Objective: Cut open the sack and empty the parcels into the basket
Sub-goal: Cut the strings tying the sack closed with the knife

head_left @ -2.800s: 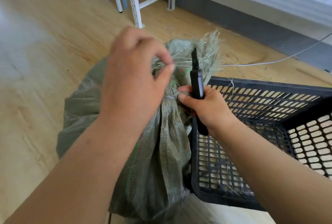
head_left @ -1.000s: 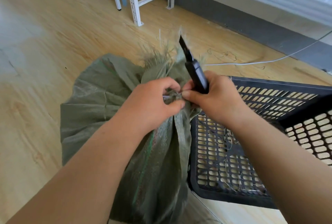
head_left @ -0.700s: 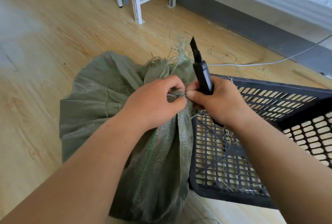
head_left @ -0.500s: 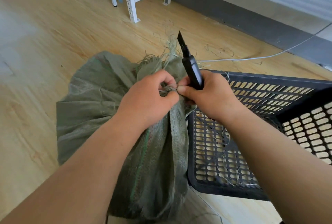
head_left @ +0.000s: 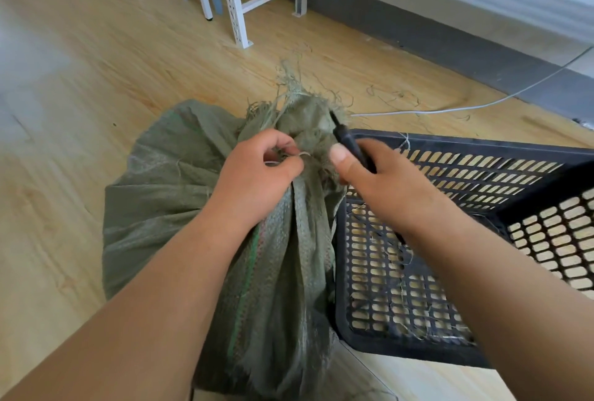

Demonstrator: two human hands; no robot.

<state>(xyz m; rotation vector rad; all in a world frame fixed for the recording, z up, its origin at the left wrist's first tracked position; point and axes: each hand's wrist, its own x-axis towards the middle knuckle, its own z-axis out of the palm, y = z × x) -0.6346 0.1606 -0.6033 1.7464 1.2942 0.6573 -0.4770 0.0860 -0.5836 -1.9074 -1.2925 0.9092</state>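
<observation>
A green woven sack [head_left: 180, 195] stands on the wooden floor, its frayed neck gathered at the top. My left hand [head_left: 257, 175] pinches the thin tie at the neck between thumb and fingers. My right hand [head_left: 382, 185] grips a black utility knife [head_left: 348, 143], whose blade points up and away, its tip against the bunched neck. A black slotted plastic basket [head_left: 482, 175] lies right beside the sack on its right. No parcels show; the sack hides its contents.
White and blue metal furniture legs [head_left: 238, 14] stand on the floor behind the sack. A white cable [head_left: 450, 108] runs along the floor by the grey skirting of the wall [head_left: 450, 40]. Loose sack fibres lie on the floor near the cable.
The knife has tilted down from pointing high above the neck to lying against the bunched fabric. My right hand has drawn a little apart from my left, which keeps pinching the tie.
</observation>
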